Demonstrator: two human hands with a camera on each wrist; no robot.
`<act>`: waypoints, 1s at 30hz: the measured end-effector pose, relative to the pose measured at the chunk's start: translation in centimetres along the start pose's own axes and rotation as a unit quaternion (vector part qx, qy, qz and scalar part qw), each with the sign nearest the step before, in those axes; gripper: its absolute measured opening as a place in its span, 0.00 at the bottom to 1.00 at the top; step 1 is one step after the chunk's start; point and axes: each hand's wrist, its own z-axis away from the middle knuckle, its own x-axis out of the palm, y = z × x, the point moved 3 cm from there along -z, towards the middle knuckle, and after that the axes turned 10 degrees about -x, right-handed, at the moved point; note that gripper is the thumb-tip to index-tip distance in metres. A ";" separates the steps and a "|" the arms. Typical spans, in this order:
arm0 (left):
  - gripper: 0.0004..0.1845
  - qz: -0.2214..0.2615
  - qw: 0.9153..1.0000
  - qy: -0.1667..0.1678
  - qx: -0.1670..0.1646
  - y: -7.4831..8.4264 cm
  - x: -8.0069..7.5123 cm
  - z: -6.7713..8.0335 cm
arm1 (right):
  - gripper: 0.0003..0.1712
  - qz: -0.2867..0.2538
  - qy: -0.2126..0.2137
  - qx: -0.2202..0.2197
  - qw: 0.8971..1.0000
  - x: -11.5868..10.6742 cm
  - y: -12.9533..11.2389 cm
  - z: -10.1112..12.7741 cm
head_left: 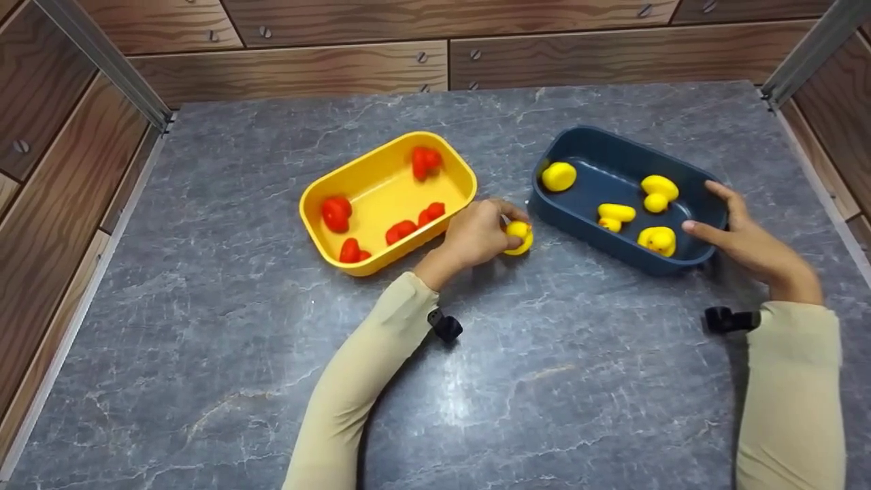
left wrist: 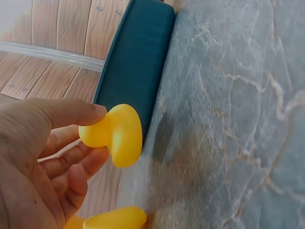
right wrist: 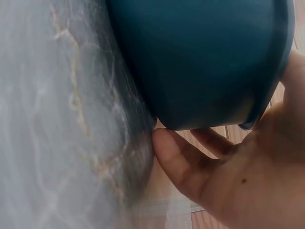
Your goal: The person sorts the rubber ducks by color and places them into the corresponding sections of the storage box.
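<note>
Yellow plastic forms the left tub (head_left: pixel 381 187), which holds five red toys (head_left: pixel 336 213) on the grey marble-patterned table (head_left: pixel 272 354). Just right of it, the left hand (head_left: pixel 476 235) pinches a small yellow duck (head_left: pixel 519 237) between both tubs, seemingly just above the tabletop. The blue tub (head_left: pixel 578 146) holds four yellow ducks (head_left: pixel 657 239); the right hand (head_left: pixel 745 238) grips its right end, thumb over the rim.

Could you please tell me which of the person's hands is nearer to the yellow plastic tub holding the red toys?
Left. The left hand is just beside the yellow plastic tub; the right hand is across at the dark blue tub.
</note>
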 end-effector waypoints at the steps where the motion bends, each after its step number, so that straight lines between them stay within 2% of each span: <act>1: 0.16 0.008 1.000 -0.001 -0.001 0.0 0.0 0.1 | 0.54 0.000 0.000 0.000 1.000 0.0 0.0 0.0; 7: 0.15 0.044 0.999 0.007 0.001 0.2 -0.1 0.5 | 0.53 -0.001 -0.003 0.000 1.000 0.1 -0.1 0.1; 13: 0.16 0.078 0.996 0.036 0.038 0.7 -0.5 0.9 | 0.51 -0.021 -0.009 -0.009 1.000 0.1 -0.1 0.1; 18: 0.15 0.142 0.985 0.051 0.086 1.2 -1.1 1.7 | 0.52 -0.024 -0.008 -0.006 1.000 0.1 -0.2 0.1; 22: 0.14 0.178 0.976 0.060 0.113 1.6 -1.4 2.1 | 0.52 -0.022 -0.006 -0.007 1.000 0.1 -0.2 0.0; 25: 0.14 0.195 0.969 0.070 0.133 1.9 -1.5 2.3 | 0.51 -0.021 -0.003 -0.012 1.000 0.1 -0.2 0.1; 30: 0.14 0.212 0.963 0.080 0.148 2.2 -1.3 2.3 | 0.51 -0.020 -0.001 -0.016 1.000 0.1 -0.2 0.0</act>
